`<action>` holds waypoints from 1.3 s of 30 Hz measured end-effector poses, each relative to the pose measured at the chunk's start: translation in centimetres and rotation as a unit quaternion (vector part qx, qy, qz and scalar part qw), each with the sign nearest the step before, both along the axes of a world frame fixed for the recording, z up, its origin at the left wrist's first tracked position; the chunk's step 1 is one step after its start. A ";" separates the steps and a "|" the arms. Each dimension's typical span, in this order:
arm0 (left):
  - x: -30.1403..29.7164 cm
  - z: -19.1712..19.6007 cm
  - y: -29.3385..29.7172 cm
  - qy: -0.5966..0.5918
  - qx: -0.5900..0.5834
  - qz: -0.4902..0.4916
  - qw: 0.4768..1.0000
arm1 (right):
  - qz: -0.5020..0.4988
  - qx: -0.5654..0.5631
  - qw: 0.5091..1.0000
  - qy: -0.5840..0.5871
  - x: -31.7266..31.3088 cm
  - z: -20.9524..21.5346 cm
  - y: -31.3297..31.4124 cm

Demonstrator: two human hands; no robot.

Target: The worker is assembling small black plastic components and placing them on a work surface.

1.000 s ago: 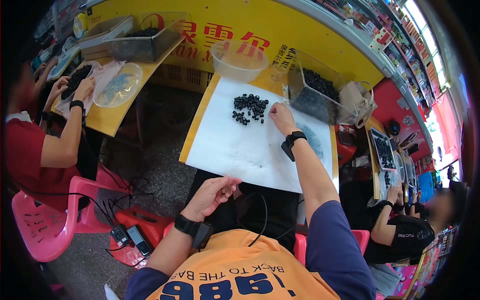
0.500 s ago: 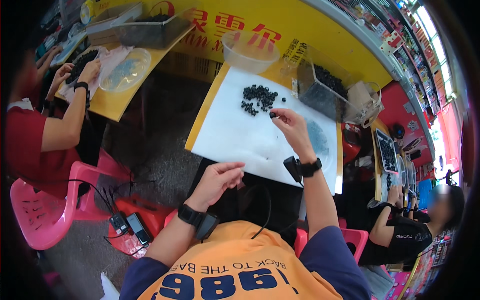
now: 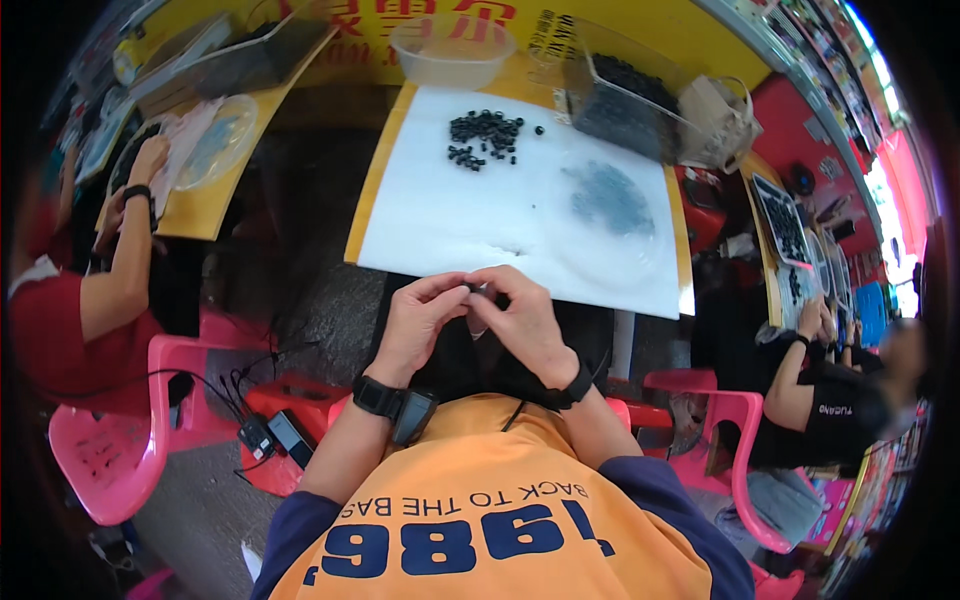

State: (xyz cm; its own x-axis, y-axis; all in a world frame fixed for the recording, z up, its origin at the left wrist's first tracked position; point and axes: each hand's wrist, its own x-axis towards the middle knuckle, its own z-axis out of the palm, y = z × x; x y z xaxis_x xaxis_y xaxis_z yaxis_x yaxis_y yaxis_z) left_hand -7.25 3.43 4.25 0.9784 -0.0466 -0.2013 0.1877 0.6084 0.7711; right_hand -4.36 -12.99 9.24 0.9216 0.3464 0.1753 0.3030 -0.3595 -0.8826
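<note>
- Small dark part (image 3: 478, 291): pinched between the fingertips of both hands, just off the near edge of the bench, over the person's lap; too small to tell its shape.
- Left hand (image 3: 420, 320): fingers curled in, tips closed on the part; black wrist strap below.
- Right hand (image 3: 520, 318): fingers bent, tips meeting the left hand's at the part; black wrist strap too.
- White sheet (image 3: 470, 215): lies flat on the bench (image 3: 372, 190), just beyond the hands.
- Heap of black rings (image 3: 484, 137): on the far part of the sheet, well apart from the hands; a few strays beside it.
- Clear lid (image 3: 612, 215): on the sheet's right part, a dark smudge showing in it.
- Clear bowl (image 3: 452, 52): at the bench's far edge, beyond the heap.
- Clear bin (image 3: 625, 100): far right corner, filled with black pieces.
- Pink chairs (image 3: 120, 440): at both sides, each with another person at a neighbouring bench.
</note>
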 end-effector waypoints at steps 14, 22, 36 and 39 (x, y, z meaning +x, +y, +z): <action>0.1 -0.9 1.2 0.089 -0.103 -0.093 0.986 | -0.107 -0.060 0.984 -0.128 7.2 1.0 -9.0; 0.1 -1.5 1.0 0.113 -0.152 -0.061 0.980 | 0.007 -0.214 0.969 -0.123 11.8 -1.0 -12.7; -0.8 0.5 1.5 0.049 -0.194 -0.056 0.978 | -0.007 0.127 0.989 0.079 5.3 2.1 -6.3; -1.1 1.2 1.1 0.055 -0.237 -0.016 0.970 | 0.031 0.188 0.968 0.161 2.0 3.3 -2.7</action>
State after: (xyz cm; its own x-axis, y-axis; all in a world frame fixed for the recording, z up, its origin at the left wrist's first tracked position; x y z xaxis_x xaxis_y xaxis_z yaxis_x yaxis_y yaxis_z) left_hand -8.30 4.52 5.46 0.9487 -0.1900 -0.2526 0.2780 0.8818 0.3811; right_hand -2.31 -15.73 12.52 0.9291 0.3697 0.0070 0.0015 0.0151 -0.9999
